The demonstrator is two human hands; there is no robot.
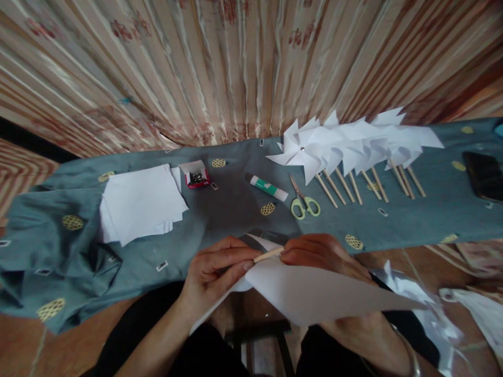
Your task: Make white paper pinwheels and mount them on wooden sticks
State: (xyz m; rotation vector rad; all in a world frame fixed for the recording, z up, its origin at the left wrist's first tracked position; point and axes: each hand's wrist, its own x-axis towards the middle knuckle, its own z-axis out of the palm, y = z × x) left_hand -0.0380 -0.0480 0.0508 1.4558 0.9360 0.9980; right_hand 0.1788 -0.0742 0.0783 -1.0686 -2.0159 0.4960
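Observation:
Just in front of the table edge, a pale wooden stick [269,255] runs between my two hands. My left hand [222,269] pinches one end of it between thumb and fingers. At the other end, my right hand [320,252] closes around a folded white paper pinwheel [314,293], whose blades spread below the stick. The right fingertips are partly hidden, and I cannot see how the stick meets the paper. Beyond the hands lie green-handled scissors [305,206] and a glue stick [267,187].
Several white pinwheels on sticks [338,144] lie overlapping at the back right. A stack of white paper [141,201] sits on the left, beside a small red box of metal pins [195,175]. A dark phone [483,175] rests far right on the green cloth [231,199].

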